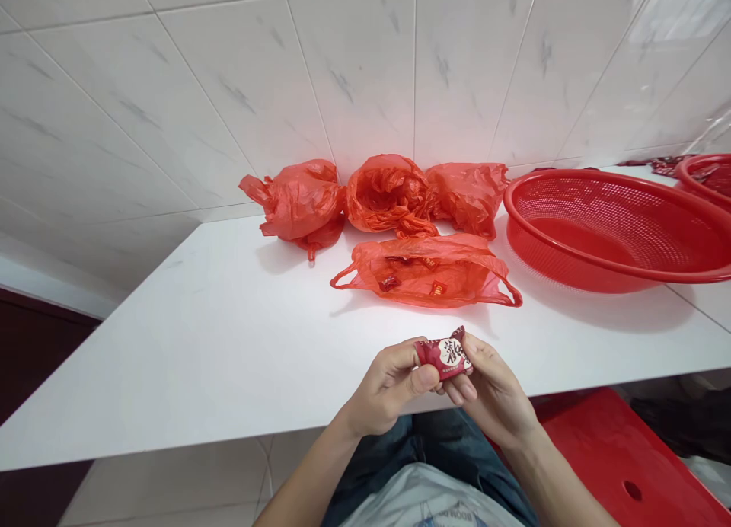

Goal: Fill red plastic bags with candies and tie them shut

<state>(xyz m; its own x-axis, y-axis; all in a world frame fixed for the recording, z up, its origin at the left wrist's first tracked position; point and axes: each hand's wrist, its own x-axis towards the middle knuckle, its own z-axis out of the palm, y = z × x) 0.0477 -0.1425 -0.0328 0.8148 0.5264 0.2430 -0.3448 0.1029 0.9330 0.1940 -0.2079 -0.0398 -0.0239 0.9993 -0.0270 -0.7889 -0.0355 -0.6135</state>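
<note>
A small dark red wrapped candy (444,358) with a white printed patch is held between both hands, over the front edge of the table. My left hand (391,382) grips its left end, thumb along the lower side. On the right end, my right hand (492,386) pinches the wrapper near its upper corner, with other fingers curled underneath. Just beyond the hands lies an open red plastic bag (457,283), its handles spread to both sides. Inside it a few small wrapped pieces show, among them a dark red packet (390,283) and a brighter red packet (438,288).
Against the tiled wall stand a knotted red bag (302,203), an open-topped red bag (365,207) and another red bag (471,196). A red plastic basket (571,264) sits at right, with a second basket (700,178) behind. A red stool (622,458) is below the white table (228,344).
</note>
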